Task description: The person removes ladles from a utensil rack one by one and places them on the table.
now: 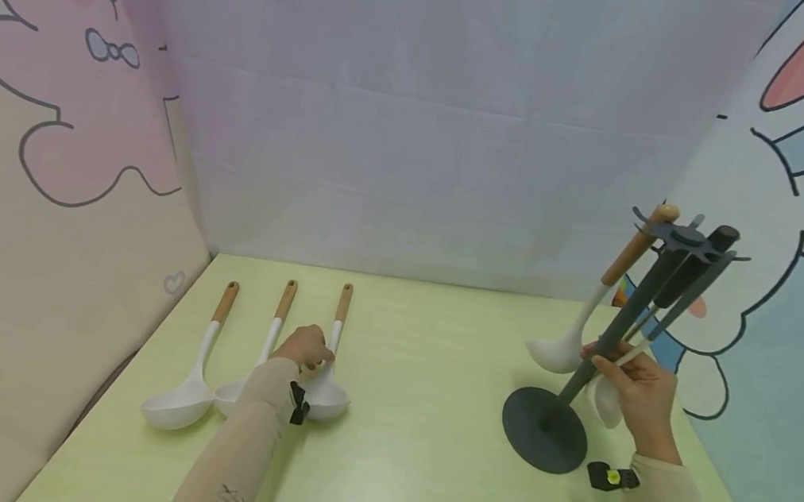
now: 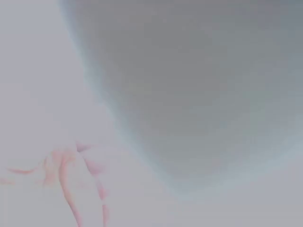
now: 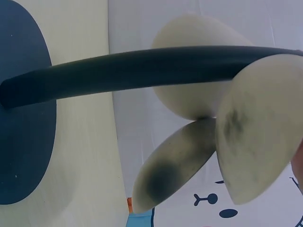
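Lying just right of the left hand (image 1: 303,346), the rightmost loose ladle (image 1: 327,401) points its wooden handle away from the person across the counter (image 1: 428,365). That grip curls at the white shaft; whether it pinches, I cannot tell. The right hand (image 1: 641,387), farther off, holds the dark stand (image 1: 631,307), where utensils (image 1: 556,355) hang. Two more ladles (image 1: 176,407) lie leftward.
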Tool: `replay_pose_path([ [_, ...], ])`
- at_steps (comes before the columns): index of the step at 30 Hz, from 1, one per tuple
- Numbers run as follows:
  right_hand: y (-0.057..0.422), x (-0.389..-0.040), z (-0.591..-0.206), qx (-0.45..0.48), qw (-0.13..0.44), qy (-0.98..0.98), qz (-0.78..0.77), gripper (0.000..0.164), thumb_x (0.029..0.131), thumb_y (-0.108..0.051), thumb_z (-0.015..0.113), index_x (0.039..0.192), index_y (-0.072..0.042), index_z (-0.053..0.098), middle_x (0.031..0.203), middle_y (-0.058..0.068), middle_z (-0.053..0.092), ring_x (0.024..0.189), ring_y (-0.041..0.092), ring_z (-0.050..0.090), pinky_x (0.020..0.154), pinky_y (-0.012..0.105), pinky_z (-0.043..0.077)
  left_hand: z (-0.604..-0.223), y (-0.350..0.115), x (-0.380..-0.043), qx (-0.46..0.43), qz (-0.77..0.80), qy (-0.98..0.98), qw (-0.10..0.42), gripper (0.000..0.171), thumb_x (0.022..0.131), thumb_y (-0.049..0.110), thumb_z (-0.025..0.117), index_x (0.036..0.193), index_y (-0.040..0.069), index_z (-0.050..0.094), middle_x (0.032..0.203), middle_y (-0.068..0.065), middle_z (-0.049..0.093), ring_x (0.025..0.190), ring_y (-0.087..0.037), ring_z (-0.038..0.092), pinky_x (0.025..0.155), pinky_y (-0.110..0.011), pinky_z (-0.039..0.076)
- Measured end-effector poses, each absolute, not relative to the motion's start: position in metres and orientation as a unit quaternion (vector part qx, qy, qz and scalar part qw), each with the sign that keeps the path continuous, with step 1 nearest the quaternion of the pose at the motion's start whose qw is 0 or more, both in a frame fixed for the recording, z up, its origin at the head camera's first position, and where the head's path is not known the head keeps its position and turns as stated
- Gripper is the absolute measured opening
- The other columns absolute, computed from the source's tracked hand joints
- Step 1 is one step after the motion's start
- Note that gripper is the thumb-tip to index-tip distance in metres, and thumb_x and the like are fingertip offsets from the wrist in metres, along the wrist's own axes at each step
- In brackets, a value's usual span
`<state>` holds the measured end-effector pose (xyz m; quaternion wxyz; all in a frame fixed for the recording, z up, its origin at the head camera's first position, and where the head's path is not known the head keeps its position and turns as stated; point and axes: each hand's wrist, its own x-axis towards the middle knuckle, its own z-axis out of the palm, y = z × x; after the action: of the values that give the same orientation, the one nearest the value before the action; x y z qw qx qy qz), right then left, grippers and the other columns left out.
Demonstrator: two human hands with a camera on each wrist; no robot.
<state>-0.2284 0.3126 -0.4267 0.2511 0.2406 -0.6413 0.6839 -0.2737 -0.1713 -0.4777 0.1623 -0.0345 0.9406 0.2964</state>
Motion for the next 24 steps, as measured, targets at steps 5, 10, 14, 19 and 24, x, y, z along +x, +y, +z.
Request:
replay_pose_path([
  [5, 0.316, -0.230, -0.425, 0.246, 0.239, -0.647, 0.681, 0.017, 0.083, 0.028, 0.059, 0.100, 0.031, 0.058, 0.090, 0.003, 0.076, 0.083, 0.012, 0.074, 0.079, 0.020, 0.056, -0.460, -0.167, -0.279, -0.013, 0.260, 0.957, 0.129, 0.031, 0.093, 0.018, 0.068, 0.109, -0.008, 0.065, 0.105, -0.020, 0.068, 0.092, -0.032, 0.066, 0.078, -0.044, 0.056],
  [10, 0.320, -0.232, -0.424, 0.264, 0.225, -0.646, 0.680, 0.015, 0.084, 0.029, 0.057, 0.099, 0.030, 0.059, 0.091, 0.004, 0.076, 0.085, 0.013, 0.074, 0.081, 0.020, 0.056, -0.438, -0.150, -0.280, 0.012, 0.277, 0.958, 0.080, 0.041, 0.096, 0.018, 0.065, 0.128, -0.007, 0.058, 0.125, -0.023, 0.063, 0.105, -0.036, 0.064, 0.084, -0.048, 0.055],
  [14, 0.323, -0.232, -0.422, 0.285, 0.206, -0.639, 0.684, 0.015, 0.085, 0.029, 0.055, 0.098, 0.028, 0.061, 0.092, 0.006, 0.076, 0.086, 0.015, 0.074, 0.082, 0.021, 0.055, -0.425, -0.130, -0.281, 0.045, 0.303, 0.951, 0.037, 0.040, 0.097, 0.016, 0.064, 0.131, -0.004, 0.057, 0.117, -0.020, 0.067, 0.097, -0.033, 0.067, 0.076, -0.043, 0.056],
  [19, 0.326, -0.233, -0.423, 0.306, 0.169, -0.628, 0.696, 0.014, 0.087, 0.028, 0.053, 0.099, 0.028, 0.060, 0.093, 0.011, 0.075, 0.089, 0.019, 0.073, 0.085, 0.025, 0.056, -0.411, -0.105, -0.281, 0.074, 0.320, 0.945, -0.005, 0.038, 0.097, 0.016, 0.064, 0.131, 0.001, 0.058, 0.106, -0.013, 0.070, 0.112, -0.039, 0.062, 0.093, -0.050, 0.051],
  [24, 0.331, -0.238, -0.425, 0.321, 0.136, -0.621, 0.702, 0.017, 0.088, 0.029, 0.050, 0.103, 0.028, 0.058, 0.094, 0.013, 0.074, 0.090, 0.024, 0.072, 0.084, 0.030, 0.057, -0.402, -0.084, -0.280, 0.111, 0.322, 0.939, -0.043, 0.035, 0.097, 0.017, 0.064, 0.131, 0.007, 0.061, 0.105, -0.007, 0.072, 0.092, -0.027, 0.069, 0.114, -0.061, 0.024],
])
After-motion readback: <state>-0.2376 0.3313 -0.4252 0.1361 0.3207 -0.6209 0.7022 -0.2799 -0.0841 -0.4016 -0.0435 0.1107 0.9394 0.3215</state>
